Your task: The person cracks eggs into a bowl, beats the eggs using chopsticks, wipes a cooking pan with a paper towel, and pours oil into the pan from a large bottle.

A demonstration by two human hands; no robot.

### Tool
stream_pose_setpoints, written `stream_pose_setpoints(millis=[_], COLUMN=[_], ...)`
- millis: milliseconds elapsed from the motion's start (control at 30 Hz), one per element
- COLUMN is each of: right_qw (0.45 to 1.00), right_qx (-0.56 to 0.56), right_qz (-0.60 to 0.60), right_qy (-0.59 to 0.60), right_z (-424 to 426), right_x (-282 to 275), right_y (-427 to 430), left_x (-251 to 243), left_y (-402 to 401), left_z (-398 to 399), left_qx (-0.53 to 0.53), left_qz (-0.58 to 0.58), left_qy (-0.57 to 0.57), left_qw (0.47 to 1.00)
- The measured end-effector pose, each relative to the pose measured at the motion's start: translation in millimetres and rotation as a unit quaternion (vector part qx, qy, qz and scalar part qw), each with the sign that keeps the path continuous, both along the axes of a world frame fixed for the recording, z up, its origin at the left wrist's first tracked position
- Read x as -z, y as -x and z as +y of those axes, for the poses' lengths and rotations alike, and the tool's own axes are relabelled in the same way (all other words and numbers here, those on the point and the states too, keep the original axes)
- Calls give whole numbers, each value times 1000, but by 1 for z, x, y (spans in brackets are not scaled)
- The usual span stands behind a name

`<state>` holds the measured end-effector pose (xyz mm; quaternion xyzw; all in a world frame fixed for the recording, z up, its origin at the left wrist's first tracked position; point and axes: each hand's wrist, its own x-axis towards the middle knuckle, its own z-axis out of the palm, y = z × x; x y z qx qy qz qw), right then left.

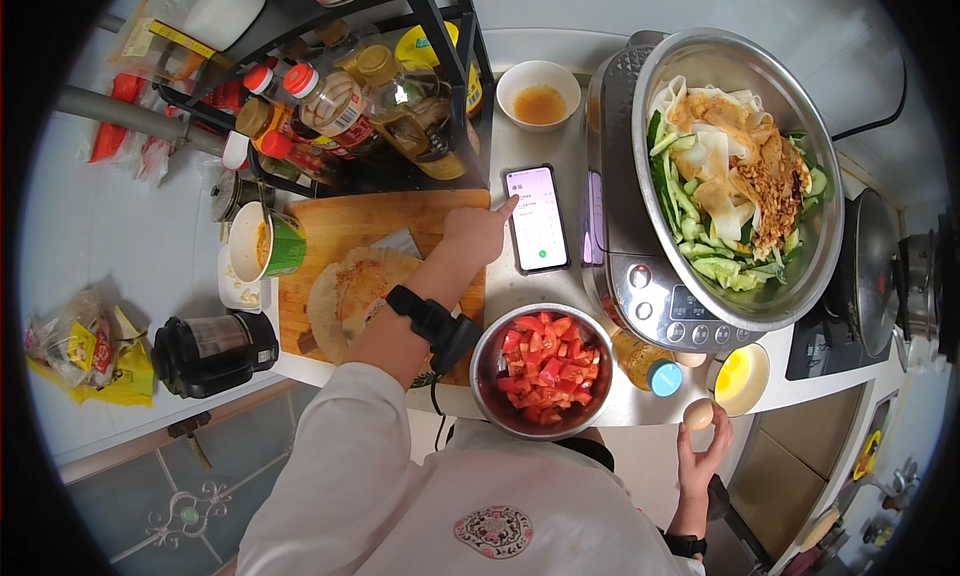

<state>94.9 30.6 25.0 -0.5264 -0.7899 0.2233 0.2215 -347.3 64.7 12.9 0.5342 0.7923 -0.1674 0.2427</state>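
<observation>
My left hand reaches across the counter with its index finger extended onto the lit screen of a smartphone. Nothing is held in that hand. At the counter's front edge, my right hand grips a brown egg by the fingertips. Just beyond it stands a white bowl holding a yellow egg yolk. Another egg lies partly hidden beside a blue-lidded jar. Closest to my body, chopped tomatoes fill a steel bowl.
A large steel basin of cucumber, wide noodles and sauce rests on an electric cooking appliance. Beneath my left arm is a wooden cutting board. Sauce bottles crowd a black rack. A small bowl of brownish liquid sits behind the phone.
</observation>
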Motion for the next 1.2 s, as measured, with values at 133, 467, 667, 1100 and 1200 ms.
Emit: stream_pose_setpoints(millis=[133,467,667,1100,1200], right_qw=[1000,1000,999,988,979], right_qx=[6,23,-1,-155,-202], right_qz=[-12,-5,-23,-4,28], right_qy=[10,5,-23,-20,-19], right_z=[-1,-8,-14,18,35], right_x=[-1,-6,-11,-25,-18], right_y=[0,4,7,3,-7], left_x=[2,-18,-29,-110,-77], left_y=[0,4,5,-121,-201], left_z=[3,-10,-33,-117,-107], left_qx=[-8,-11,-25,-82,-75], left_qz=[-5,2,-25,-592,-648], left_qy=[6,-29,-104,-49,-13], left_qw=[1000,1000,994,800,758])
